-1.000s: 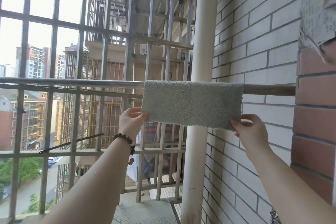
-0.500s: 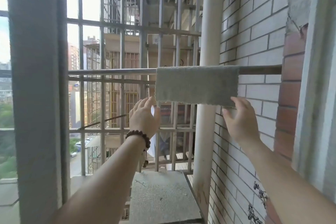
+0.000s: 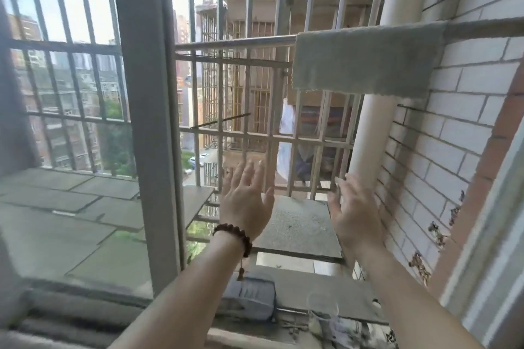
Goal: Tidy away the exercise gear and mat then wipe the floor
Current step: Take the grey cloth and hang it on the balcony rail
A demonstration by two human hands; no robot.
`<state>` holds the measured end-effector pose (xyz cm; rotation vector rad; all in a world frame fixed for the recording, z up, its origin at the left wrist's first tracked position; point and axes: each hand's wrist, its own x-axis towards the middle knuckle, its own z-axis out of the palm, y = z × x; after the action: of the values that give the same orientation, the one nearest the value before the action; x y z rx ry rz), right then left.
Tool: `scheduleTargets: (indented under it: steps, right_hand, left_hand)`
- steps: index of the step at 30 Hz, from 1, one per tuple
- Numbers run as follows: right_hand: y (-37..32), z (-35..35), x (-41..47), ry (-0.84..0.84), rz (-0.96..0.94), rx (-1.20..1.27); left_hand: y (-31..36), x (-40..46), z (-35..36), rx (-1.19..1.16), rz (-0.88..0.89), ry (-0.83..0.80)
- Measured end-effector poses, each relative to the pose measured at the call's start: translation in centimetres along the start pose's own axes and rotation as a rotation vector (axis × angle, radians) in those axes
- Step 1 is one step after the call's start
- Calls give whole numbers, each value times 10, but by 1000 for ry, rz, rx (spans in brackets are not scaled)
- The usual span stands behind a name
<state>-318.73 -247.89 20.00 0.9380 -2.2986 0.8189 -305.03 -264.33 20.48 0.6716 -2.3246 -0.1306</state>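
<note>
Both hands have let go of the grey fuzzy rectangular cloth (image 3: 365,61) since half a second ago and dropped well below it. The left hand (image 3: 246,198), with a dark wooden bead bracelet (image 3: 235,238) at the wrist, is spread open and empty, fingers pointing up. The right hand (image 3: 353,207) is likewise open and holds nothing. The cloth stays draped over the horizontal metal rail (image 3: 235,43), hanging flat beside the white brick wall (image 3: 453,133).

At left a thick grey window post (image 3: 147,122) stands before the metal security bars (image 3: 71,51). Grey concrete slabs (image 3: 297,229) lie outside on the ledge. A white vertical drainpipe (image 3: 374,127) runs behind the cloth.
</note>
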Motion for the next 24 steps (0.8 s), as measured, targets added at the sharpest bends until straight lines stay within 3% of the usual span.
scheduleTargets:
  steps: [9,17,24]
  right_hand:
    - [-34,61,-107,-275,-76,99]
    - [-89,78,-191,-458,-122,190]
    - [-177,74,-285,-582,-276,252]
  left_hand:
    - [-22,-121,9,132,-160,-222]
    - [-54,-216,-7,196,-265,-297]
    - [-98,-336,-74,293,-510,-248]
